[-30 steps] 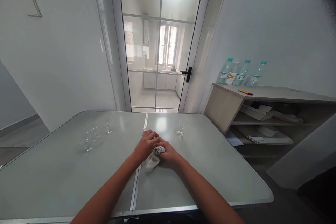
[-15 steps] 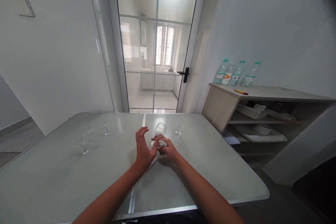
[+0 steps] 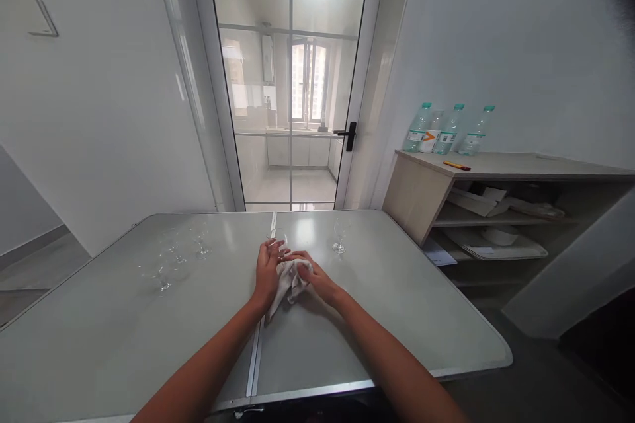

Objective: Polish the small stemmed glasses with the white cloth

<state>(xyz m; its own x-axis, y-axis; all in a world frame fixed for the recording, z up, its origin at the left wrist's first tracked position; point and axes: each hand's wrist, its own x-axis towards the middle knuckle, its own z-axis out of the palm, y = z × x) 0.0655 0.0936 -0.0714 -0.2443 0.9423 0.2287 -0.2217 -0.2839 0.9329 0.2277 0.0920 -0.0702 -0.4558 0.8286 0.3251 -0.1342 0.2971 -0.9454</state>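
Observation:
My left hand is closed around a clear wine glass, whose rim shows above the fingers. Bunched in my right hand is a white cloth, its loose corner hanging down toward the table. The cloth is close against the glass; whether it touches the stem is hidden behind the fingers. Another stemmed glass stands upright to the right of my hands. Over on the left, several similar clear glasses stand in a group.
The grey-green table has a metal seam down its middle. A glass door rises behind its far edge. At the right, a shelf unit carries plastic bottles and a yellow-and-red pen-like item.
My left hand has gone from spread fingers to gripping the glass. The glass has shifted left, and the cloth in my right hand now hangs more unfolded.

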